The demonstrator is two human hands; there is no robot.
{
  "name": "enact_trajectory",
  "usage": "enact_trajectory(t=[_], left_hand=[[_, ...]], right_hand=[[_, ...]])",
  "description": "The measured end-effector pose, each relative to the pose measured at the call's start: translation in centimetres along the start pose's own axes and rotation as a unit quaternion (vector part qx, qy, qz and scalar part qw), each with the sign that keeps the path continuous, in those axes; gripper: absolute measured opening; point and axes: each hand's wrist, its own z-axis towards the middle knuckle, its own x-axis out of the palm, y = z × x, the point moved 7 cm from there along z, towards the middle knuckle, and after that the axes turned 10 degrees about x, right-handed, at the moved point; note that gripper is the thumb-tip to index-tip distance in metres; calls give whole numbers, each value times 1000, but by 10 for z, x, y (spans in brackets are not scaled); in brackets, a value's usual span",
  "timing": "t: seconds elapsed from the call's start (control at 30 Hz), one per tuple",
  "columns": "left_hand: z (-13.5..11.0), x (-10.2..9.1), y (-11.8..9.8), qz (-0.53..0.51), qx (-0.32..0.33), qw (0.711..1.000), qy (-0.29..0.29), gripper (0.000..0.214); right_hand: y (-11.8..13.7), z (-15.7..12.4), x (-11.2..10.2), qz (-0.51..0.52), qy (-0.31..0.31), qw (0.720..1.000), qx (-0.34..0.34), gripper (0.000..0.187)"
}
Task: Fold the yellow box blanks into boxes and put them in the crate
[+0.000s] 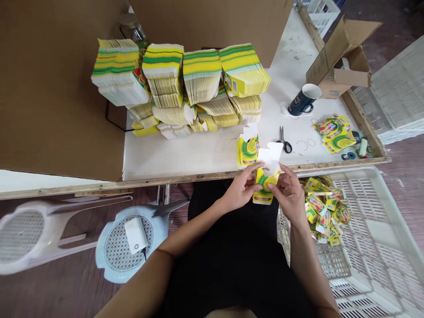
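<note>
Between my two hands is a small yellow and green printed carton, held in front of my body at the table's edge. White flaps stand up from its far end. My left hand pinches its left side with thumb and fingers. On the right side, my right hand grips it, the thumb pressed on the printed face. Just beyond my left hand, a small pile of flat cartons lies on the table. Black-handled scissors rest to the right of that pile.
Bundled carton stacks line the back of the white table. A dark mug, printed packs and an open cardboard box are at right. Below, a white crate holds several folded cartons. A stool carries a white device.
</note>
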Motion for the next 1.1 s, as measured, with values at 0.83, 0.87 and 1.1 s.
enact_trajectory(t=[0.83, 0.87, 1.1], left_hand=[[-2, 6, 11, 39, -31, 998, 37, 56], [-2, 7, 10, 48, -28, 998, 43, 56], [-3, 13, -1, 84, -23, 991, 99, 55]], right_hand=[[17, -3, -25, -128, -6, 992, -11, 44], [15, -3, -23, -130, 6, 991, 13, 45], [8, 2, -15, -105, -10, 992, 72, 46]])
